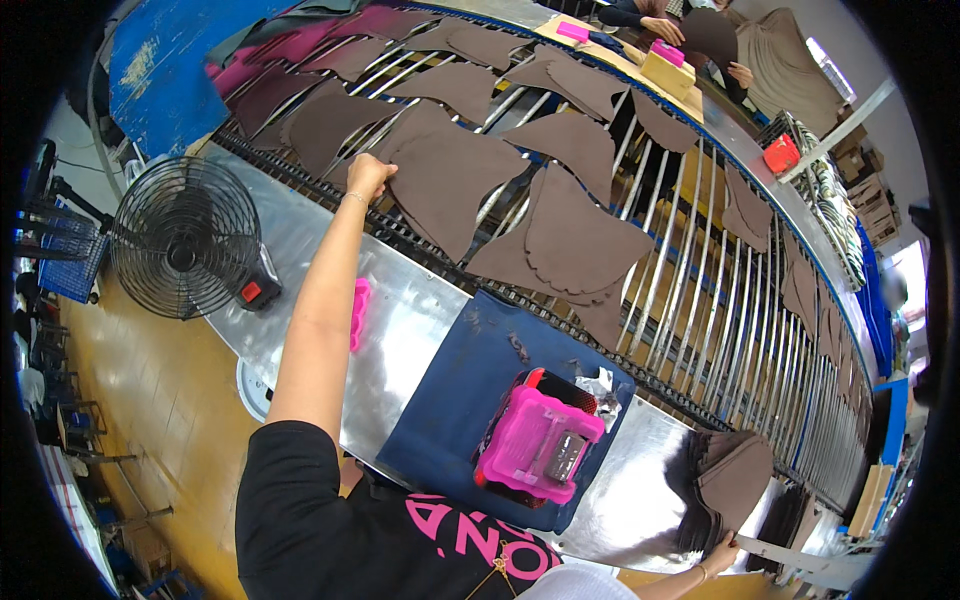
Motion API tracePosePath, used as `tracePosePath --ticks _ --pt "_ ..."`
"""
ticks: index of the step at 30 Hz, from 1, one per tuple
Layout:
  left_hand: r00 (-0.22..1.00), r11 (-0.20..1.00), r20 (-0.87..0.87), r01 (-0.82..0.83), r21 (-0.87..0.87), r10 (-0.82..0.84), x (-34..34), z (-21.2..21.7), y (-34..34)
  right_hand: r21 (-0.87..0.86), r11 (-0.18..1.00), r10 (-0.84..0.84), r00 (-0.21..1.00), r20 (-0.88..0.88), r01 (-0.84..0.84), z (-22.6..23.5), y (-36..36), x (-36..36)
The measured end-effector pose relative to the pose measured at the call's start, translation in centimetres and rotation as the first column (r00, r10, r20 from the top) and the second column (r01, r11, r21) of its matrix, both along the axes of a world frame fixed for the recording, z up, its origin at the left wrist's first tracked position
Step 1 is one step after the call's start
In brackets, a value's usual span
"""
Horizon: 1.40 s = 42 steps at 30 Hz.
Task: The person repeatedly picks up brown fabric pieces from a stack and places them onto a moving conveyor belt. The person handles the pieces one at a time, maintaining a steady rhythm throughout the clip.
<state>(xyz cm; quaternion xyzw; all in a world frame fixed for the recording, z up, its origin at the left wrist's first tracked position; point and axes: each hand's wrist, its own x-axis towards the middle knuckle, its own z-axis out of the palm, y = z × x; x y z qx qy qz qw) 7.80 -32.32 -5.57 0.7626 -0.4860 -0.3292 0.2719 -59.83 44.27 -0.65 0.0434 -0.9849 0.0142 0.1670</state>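
My left arm [318, 330] reaches out over a conveyor of metal rods. My left hand [370, 177] is closed at the near left edge of a large brown cut sheet piece [455, 165], its fingers pinched on that edge. At the lower right, my right hand [720, 555] is at the near end of a stack of brown cut pieces [735, 475] on the metal table. Its fingers are bent around the stack's end and partly hidden. Beside that hand runs a pale flat strip [805, 562]. Several more brown pieces [580, 235] lie on the rods, some overlapping.
On a dark blue mat [440, 410] before me sits a pink plastic basket [535, 440] with a small dark block in it. A black fan [185, 240] stands left. Across the conveyor [690, 270], another person's hands [662, 30] hold a brown piece near a pink box [667, 52].
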Motion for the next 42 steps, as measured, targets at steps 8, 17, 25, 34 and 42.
tracePosePath --ticks 8,17,25,34,42 --pt "0.997 0.998 -0.049 -0.059 -0.001 0.059 -0.4 0.6 -0.9 0.135 0.989 -0.056 0.994 -0.089 0.068 3.0 -4.1 3.7" --pt "0.945 0.980 -0.277 -0.194 -0.050 0.173 0.6 -1.3 -2.1 0.069 0.997 -0.020 0.998 -0.052 0.024 2.6 -3.9 3.3" --pt "0.949 0.984 -0.273 -0.176 -0.032 0.161 -0.2 -1.2 -2.3 0.048 0.994 -0.096 0.995 -0.030 0.097 3.9 -3.8 3.6" --pt "1.000 0.982 -0.020 0.000 -0.190 -0.004 0.6 2.3 -0.1 -0.093 0.942 0.265 0.884 -0.386 -0.323 15.6 -8.7 9.8" --pt "0.569 0.688 -0.389 0.555 -0.468 -0.724 -11.5 17.3 14.4 -0.667 0.471 0.262 0.813 -0.519 -0.578 22.7 -17.8 20.0"
